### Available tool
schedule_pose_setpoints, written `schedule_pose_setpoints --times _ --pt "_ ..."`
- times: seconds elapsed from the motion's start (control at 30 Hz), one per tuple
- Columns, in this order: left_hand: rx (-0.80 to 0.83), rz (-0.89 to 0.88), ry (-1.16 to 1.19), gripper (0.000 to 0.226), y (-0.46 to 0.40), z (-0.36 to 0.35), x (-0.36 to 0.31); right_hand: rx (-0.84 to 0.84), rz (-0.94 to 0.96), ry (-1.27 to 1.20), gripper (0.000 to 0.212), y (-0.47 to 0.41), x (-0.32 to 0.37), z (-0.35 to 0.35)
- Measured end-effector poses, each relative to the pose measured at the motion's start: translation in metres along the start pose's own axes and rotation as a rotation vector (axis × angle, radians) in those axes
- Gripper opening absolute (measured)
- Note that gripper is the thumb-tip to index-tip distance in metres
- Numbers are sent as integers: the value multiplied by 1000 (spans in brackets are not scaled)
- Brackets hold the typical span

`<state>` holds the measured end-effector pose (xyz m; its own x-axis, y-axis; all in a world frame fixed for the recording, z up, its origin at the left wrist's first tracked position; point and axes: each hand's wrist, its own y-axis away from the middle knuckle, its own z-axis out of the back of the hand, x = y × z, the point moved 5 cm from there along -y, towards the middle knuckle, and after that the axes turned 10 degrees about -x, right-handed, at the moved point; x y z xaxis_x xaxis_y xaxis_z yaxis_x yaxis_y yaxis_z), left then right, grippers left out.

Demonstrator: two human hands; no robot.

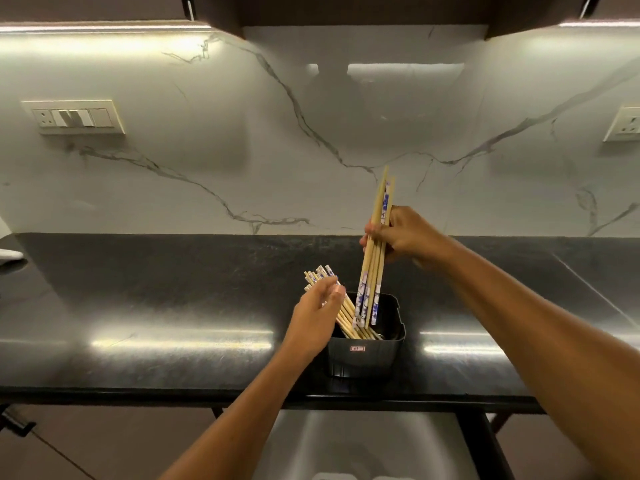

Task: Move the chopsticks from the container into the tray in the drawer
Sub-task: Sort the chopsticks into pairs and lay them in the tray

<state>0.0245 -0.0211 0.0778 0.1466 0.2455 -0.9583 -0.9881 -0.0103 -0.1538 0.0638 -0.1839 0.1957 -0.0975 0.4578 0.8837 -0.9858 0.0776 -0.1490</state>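
Observation:
A black plastic container (367, 355) stands near the front edge of the dark counter. Several wooden chopsticks with blue-and-white ends (320, 273) lean out of it to the left. My left hand (317, 320) rests against that leaning bunch with fingers curled around it. My right hand (403, 237) grips a separate bundle of chopsticks (375, 258) held nearly upright, their lower ends just above the container's mouth. Below the counter edge, the open drawer shows a pale grey tray (363, 445), partly hidden by my arms.
The glossy black counter (173, 306) runs the full width under a white marble backsplash. Switch plates sit on the wall at left (74, 116) and far right (625, 124). A white object (10, 254) lies at the counter's left edge. Dark cabinets hang overhead.

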Motion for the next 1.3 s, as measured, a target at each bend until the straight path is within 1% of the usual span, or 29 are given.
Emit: schedule_pose_setpoints --times 0.03,0.1,0.17,0.23,0.3,0.4,0.53,0.63,0.7,0.8,0.93,1.1,1.3 --pt "64 3 17 41 2 -5 -7 46 -27 -39 12 0 7 1" --pt "212 33 118 33 13 -17 -21 135 -118 -114 13 5 15 0" --pt "309 177 315 28 27 -25 -24 202 -199 -139 14 13 14 -3" --pt "399 317 496 29 44 -33 -19 228 -282 -154 14 22 3 -8" --pt "447 399 571 30 59 -38 -9 250 -383 -189 14 34 -14 -13" --pt "479 489 606 30 78 -45 11 299 -517 -282 18 51 -38 -25" --pt "474 550 622 32 94 -48 28 336 -573 -331 22 65 -57 -34" --pt "451 555 615 30 99 -46 32 304 -546 -303 21 67 -61 -31" --pt "430 536 586 30 99 -43 32 218 -498 -292 18 64 -59 -23" --pt "400 518 538 31 99 -39 26 106 -418 -208 14 58 -49 -8" --pt "391 521 551 33 97 -40 24 71 -345 -100 9 50 -39 5" --pt "409 528 526 35 99 -42 32 -121 -216 -158 10 38 -25 29" --pt "308 579 558 28 95 -41 43 -370 66 -290 11 43 10 63"
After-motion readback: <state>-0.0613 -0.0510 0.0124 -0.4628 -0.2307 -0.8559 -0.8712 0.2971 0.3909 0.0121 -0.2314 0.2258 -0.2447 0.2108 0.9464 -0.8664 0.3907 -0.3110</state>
